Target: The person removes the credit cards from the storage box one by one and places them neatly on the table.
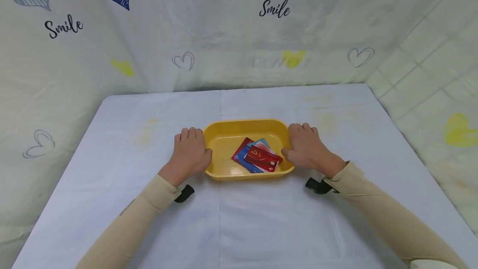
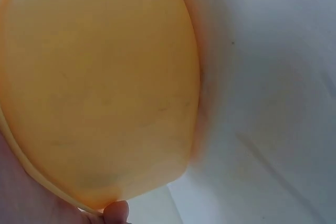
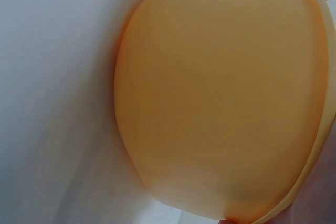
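Note:
Both hands grip a yellow plastic tray (image 1: pixel 228 152) by its two short ends. My left hand (image 1: pixel 189 150) holds the left end, with the thumb over the near part of the rim. The right end is held by my right hand (image 1: pixel 306 146) in the same way. Inside the tray, right of its middle, lies a small overlapping pile of cards: a red VIP card (image 1: pixel 263 158) on top, with blue card (image 1: pixel 244 159) edges and another red corner beneath. Each wrist view is filled by the tray's outer side (image 2: pixel 105 87), with a fingertip (image 2: pixel 116 212) below it in the left one.
The tray is over a table with a white cloth (image 1: pixel 220 219). Behind it hangs a pale curtain (image 1: pixel 231 32) printed with hearts and "Smile". A dark wrist camera (image 1: pixel 319 186) sits under the right cuff, another (image 1: pixel 184 193) under the left.

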`<state>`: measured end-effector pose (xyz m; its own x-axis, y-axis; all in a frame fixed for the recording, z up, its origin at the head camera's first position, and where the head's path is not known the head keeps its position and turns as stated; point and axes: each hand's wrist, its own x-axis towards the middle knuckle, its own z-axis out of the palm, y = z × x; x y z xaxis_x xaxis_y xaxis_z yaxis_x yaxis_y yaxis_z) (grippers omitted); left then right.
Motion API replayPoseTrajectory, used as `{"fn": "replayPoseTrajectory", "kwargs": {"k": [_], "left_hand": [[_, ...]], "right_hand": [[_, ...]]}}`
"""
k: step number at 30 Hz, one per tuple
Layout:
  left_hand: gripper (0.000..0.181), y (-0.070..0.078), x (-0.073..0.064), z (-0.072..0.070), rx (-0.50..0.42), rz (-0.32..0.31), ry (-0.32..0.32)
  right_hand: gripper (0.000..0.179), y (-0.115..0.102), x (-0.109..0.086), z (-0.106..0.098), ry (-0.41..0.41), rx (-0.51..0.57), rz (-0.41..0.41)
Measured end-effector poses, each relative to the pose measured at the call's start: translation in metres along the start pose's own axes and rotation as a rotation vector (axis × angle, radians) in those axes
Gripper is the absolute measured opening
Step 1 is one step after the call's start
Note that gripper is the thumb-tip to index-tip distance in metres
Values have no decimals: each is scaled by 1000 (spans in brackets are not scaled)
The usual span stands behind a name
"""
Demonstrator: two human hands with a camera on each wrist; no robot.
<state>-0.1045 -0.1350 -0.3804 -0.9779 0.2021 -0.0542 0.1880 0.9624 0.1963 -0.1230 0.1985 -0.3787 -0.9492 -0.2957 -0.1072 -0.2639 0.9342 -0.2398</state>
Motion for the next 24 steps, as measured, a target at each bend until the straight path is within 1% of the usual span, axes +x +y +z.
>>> {"fn": "replayPoseTrajectory", "kwargs": {"k": [3,8,11,15,18,20,24], "left_hand": [[28,-4,0,1,-10,-1,5],[26,-11,-3,2,-10,12,32],[26,-15,-4,2,-7,10,26],[25,-20,-4,0,-25,7,1],[25,-24,-4,-1,-35,6,-6],[25,-26,-5,-1,-35,5,-10],[24,-29,-5,-1,-40,14,3]], "right_hand": [[34,-2,2,2,1,0,3],[36,-6,5,7,2,7,5],[35,-10,6,10,4,12,4],[34,-15,5,10,12,6,0],[36,-18,4,10,8,10,2],[38,-21,4,11,3,13,6],[40,-25,4,11,4,2,14]]}}
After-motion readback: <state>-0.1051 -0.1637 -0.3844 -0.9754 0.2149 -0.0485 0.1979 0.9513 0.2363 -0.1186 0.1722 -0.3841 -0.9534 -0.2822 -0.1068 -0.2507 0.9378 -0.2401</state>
